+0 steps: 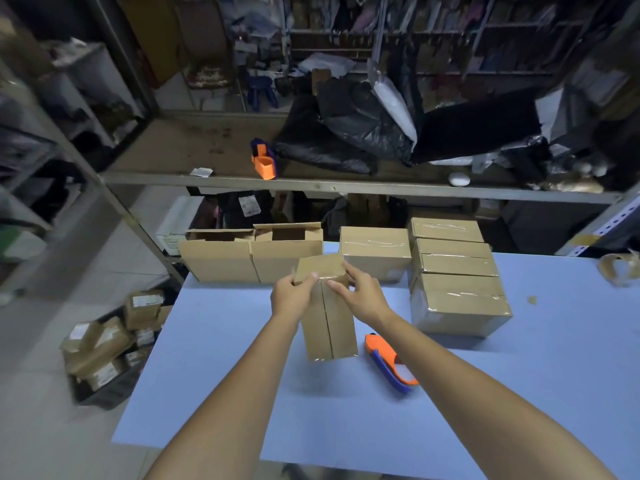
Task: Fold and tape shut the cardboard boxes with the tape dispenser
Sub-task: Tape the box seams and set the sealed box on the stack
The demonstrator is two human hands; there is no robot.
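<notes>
While clear of table edges, cardboard box, left hand and right hand pinching its far rim.

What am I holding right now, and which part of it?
A small cardboard box, gripped at its far end: left hand on the left edge, right hand on the right. The tape dispenser lies unheld.

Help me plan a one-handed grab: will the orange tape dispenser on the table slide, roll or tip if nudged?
The tape dispenser lies on its side on the table, so it would probably slide rather than roll or tip. Its plastic body looks rigid, likely stiff and light.
</notes>
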